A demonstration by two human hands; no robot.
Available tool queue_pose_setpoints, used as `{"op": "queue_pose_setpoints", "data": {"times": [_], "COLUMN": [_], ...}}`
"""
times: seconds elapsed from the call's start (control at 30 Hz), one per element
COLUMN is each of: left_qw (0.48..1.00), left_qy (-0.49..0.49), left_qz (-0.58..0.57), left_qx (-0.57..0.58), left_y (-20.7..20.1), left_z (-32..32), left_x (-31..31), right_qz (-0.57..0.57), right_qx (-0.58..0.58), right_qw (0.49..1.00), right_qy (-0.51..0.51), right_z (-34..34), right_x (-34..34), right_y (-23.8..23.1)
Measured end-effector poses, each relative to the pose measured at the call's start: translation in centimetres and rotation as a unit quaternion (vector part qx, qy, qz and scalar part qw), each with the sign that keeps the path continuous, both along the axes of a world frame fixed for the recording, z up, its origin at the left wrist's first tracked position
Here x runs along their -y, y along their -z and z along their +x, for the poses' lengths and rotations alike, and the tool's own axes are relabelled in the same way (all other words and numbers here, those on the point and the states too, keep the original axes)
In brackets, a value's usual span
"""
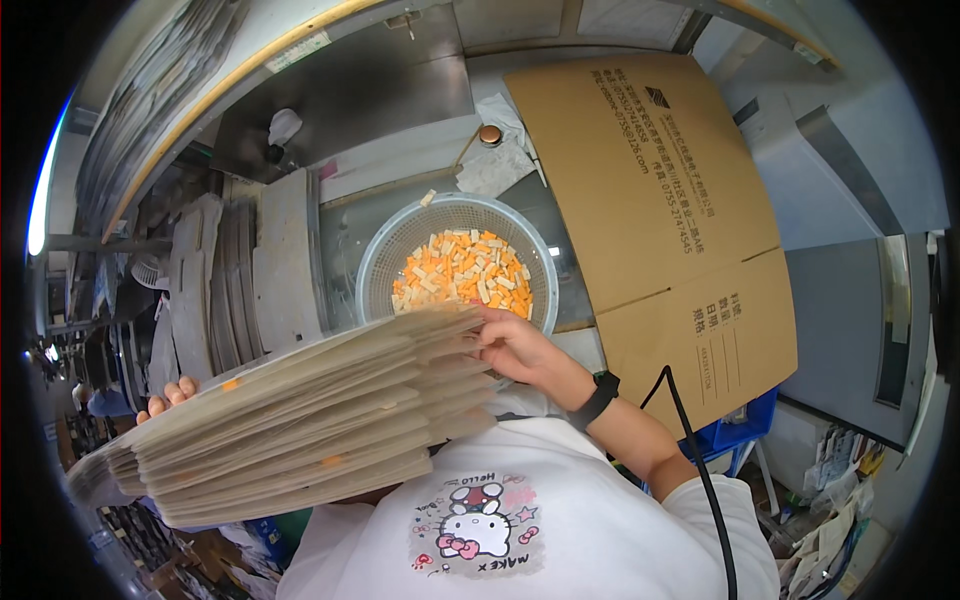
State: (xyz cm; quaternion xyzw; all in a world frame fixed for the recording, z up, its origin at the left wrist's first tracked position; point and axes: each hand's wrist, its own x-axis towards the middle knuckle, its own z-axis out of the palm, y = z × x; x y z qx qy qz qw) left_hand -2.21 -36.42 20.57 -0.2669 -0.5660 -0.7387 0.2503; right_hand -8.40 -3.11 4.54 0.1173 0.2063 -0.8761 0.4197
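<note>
I hold a thick stack of beige flat boards (300, 415) level in front of my chest. My left hand (168, 396) grips its far left side; only the fingertips show over the edge. My right hand (515, 348) holds the stack's right end, fingers curled on the top boards, a black band on that wrist. Just beyond the stack stands a round pale mesh basket (385, 258) with several small orange and cream pieces (462, 270) in it.
A large flattened brown cardboard box (655, 215) lies to the right of the basket. Grey slabs (285, 260) lean at the left. Crumpled paper and a small round cap (490, 135) sit behind the basket. A black cable (700, 460) hangs by my right arm.
</note>
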Motion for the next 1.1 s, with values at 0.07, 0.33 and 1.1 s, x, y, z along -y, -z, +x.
{"op": "queue_pose_setpoints", "data": {"times": [0.07,0.33,1.1], "left_qw": [1.000,1.000,0.998], "left_qy": [-0.001,-0.003,0.038], "left_qz": [-0.001,0.004,-0.035], "left_qx": [-0.001,0.000,-0.033], "left_y": [-0.1,0.0,0.6], "left_z": [0.1,0.3,0.3], "left_x": [0.1,0.1,1.2], "right_qz": [-0.054,-0.101,-0.001], "right_qx": [0.032,0.076,-0.024], "right_qw": [0.998,0.992,0.999], "right_qy": [0.002,0.032,-0.032], "right_z": [-0.1,0.0,-0.5], "right_x": [-0.1,-0.1,-0.2], "right_y": [0.2,0.7,-0.3]}}
